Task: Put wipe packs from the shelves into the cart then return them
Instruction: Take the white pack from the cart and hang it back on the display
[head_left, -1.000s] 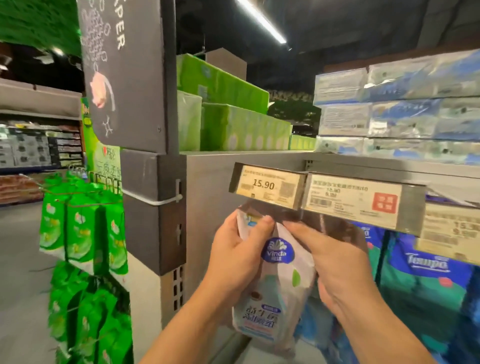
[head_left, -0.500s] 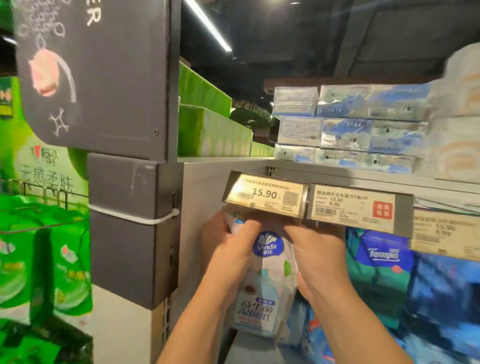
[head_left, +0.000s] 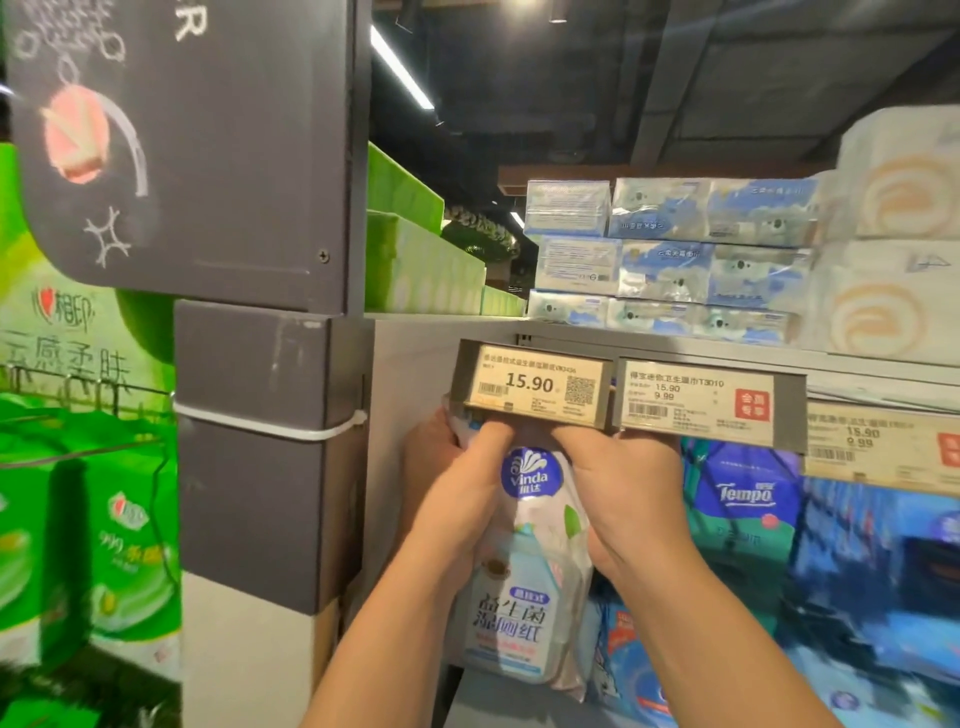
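Observation:
A white and pale-blue Vinda wipe pack (head_left: 524, 582) hangs upright just under the shelf edge, its top hidden behind the 15.90 price tag (head_left: 532, 383). My left hand (head_left: 457, 488) grips the pack's upper left side, thumb across the front. My right hand (head_left: 623, 493) grips the upper right side. The fingertips of both hands reach up behind the price tag strip. No cart is in view.
A grey end panel (head_left: 270, 457) with a white cable tie stands to the left. Green tissue packs (head_left: 104, 545) hang further left. Blue Tempo packs (head_left: 743, 499) fill the shelf to the right. Tissue boxes (head_left: 670, 254) are stacked on the shelf above.
Both hands have lifted the wipe pack higher and further in, so its top now sits behind the price tag. My view has moved closer to the shelf.

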